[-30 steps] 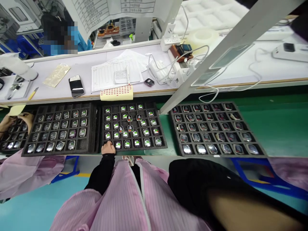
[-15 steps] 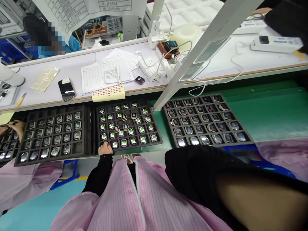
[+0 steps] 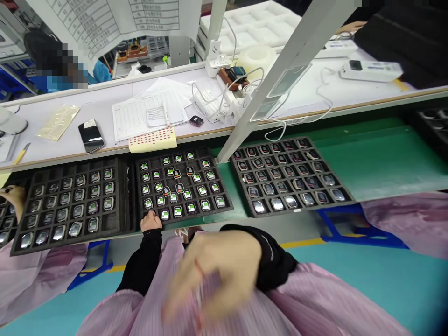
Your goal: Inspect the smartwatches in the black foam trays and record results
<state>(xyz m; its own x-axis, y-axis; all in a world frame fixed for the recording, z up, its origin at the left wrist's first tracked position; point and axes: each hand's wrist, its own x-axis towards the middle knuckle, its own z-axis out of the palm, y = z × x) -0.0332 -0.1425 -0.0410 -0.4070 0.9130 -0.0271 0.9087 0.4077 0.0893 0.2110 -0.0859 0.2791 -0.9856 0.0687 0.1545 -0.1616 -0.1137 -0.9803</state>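
Note:
My left hand (image 3: 151,220) rests at the front left corner of a black foam tray (image 3: 224,209), its fingers curled over the rim. Watch faces fill most of this tray's compartments, several with lit green and white screens. A few watches, such as a dark-screened watch (image 3: 179,188), lie across the dividers rather than in a compartment. In front of my body, close to the camera, hangs my right hand (image 3: 220,266), smeared by motion. It is apart from the trays, and I cannot make out anything in it.
Another foam tray of watches (image 3: 292,185) lies to the right, and stacked trays (image 3: 112,223) stand left. A co-worker's hand (image 3: 14,198) is at the far left. A slanted post (image 3: 245,116) rises by the shelf, which holds a phone (image 3: 91,135), papers (image 3: 131,116) and cables.
My right hand has swung in from the lower right to in front of my body. The view has shifted a little to the right. My left hand stays at the tray corner.

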